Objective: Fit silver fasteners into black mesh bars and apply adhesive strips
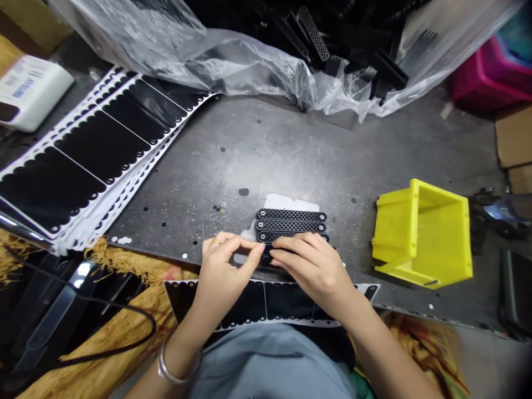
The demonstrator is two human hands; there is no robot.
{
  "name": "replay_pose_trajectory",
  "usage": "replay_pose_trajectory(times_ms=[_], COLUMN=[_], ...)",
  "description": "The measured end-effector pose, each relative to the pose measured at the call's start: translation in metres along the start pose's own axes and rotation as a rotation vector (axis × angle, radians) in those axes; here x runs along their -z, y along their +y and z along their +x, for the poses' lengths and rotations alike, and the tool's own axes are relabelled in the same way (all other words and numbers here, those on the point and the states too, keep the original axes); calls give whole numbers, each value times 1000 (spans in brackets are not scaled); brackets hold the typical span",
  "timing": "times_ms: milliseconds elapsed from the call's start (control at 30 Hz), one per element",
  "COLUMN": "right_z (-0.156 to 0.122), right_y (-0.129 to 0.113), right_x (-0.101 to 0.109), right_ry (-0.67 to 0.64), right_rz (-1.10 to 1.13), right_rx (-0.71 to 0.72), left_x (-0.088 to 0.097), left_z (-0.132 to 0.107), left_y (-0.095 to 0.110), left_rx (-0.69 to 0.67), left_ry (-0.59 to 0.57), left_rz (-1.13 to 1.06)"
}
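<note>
- Strips of black, mesh-patterned material lie side by side on the dark surface, directly in front of the person; three show, each with round fittings at its ends.
- The left hand has its thumb and forefinger brought nearly together by the left end of the nearest strip; whether anything is pinched there cannot be told.
- The right hand is bent over the near strip's right part, fingertips close to the left hand's; its grasp is hidden too.
- A black sheet with white scalloped edging lies under the forearms at the surface's near edge.
- To the left is a fanned stack of similar sheets.
- To the right stands a yellow bin, well apart from the hands.
- Clear plastic spreads along the far side, with black parts on it.
</note>
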State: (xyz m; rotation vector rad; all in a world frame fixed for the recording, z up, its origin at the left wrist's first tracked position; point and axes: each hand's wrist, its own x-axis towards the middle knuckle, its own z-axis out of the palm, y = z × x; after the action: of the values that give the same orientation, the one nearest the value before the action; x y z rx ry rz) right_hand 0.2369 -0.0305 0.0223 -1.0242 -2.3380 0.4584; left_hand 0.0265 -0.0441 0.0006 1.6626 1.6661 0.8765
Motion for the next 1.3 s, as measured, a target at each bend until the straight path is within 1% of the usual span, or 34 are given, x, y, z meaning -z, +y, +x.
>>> replay_pose_trajectory(times_ms=[67,200,267,367,500,567,600,633,700,733,767,800,833,867,900,967,1033,1133,1233,1300], right_z=[-7,-25,-31,-34,-31,-33,-38,-44,-65,-78,-91,-104,-115,-124,-130,-136,-135,-129,-131,-139], right_y=[3,17,24,31,34,31,28,25,17,12,8,5,2,-1,-3,-4,-4,-2,3,5], right_x=[12,35,39,35,27,28,31,35,48,54,61,66,70,73,75,74,69,58,49,45], right_ry=[6,5,36,80,36,33,68,125,231,229,189,126,76,65,96,213,275,262,292,316], right_rz=[10,197,291,314,303,229,148,57,-84,-103,-87,-45,16,79,136,187,154,135,148,125], right_rx=[-81,-392,-451,-427,-312,-264,-250,-255,-331,-392,-445,-479,-493,-492,-484,-459,-430,-365,-288,-243], left_x=[-1,-1,0,2,5,7,8,9,5,-1,-8,-18,-28,-39,-49,-64,-69,-63,-61,-66], left_z=[0,2,3,5,8,7,5,2,-6,-11,-15,-20,-23,-25,-26,-24,-21,-18,-23,-32], left_y=[-1,-2,-2,-2,-6,-8,-7,-4,8,16,26,36,46,56,64,75,81,83,81,79], left_rx=[4,-4,-9,-21,-37,-58,-79,-113,-232,-311,-392,-467,-520,-551,-571,-589,-586,-567,-512,-463], left_ry=[-4,-25,-45,-71,-73,-72,-52,-7,105,119,92,8,-107,-211,-307,-421,-459,-474,-483,-450], left_rz=[-2,-2,10,36,48,61,85,120,165,154,122,78,46,37,41,32,-1,-34,-62,-81])
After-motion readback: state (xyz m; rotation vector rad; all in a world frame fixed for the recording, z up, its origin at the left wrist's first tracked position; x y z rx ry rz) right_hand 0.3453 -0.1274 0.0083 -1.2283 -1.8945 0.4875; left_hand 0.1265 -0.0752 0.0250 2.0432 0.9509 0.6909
